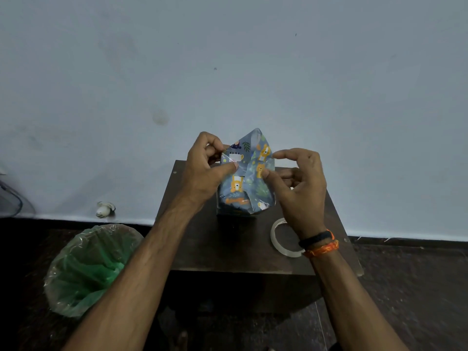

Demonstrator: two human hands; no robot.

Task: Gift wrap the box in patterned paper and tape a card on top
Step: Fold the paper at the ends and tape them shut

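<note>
**Clear tape strip over the upright wrapped box, both hands at its top end**

Patterned paper [244,183], blue-grey with orange bears and green leaves, covers a box [235,212] standing upright on the small dark desk [202,239]. Long axis of the box runs near vertical, leaning slightly away from the camera. Only a dark strip of the box itself shows, at the bottom edge below the paper.

Left hand [206,171]: fingers curled, thumb and forefinger pinching a short strip of clear tape [231,158] that lies against the upper left face of the paper. Whether the strip is already stuck down cannot be told.

Right hand [298,181]: thumb tip touching the right fold of paper, forefinger arched above it; the other fingers loosely bent. It looks to be steadying the flap, though a firm pinch is not plain.

Top of the paper rises to a loose point [257,134] between and just beyond the two hands. The end is not yet folded flat.

Roll of clear tape [285,238] lies flat on the desk, near the right wrist, partly hidden by it.

Judgement: the coming move turns on the seam sitting directly between the hands, left hand nearer the tape strip, right hand nearer the open flap. No card is in view.

Off the desk: a bin with a green liner [88,269] on the floor at left.
</note>
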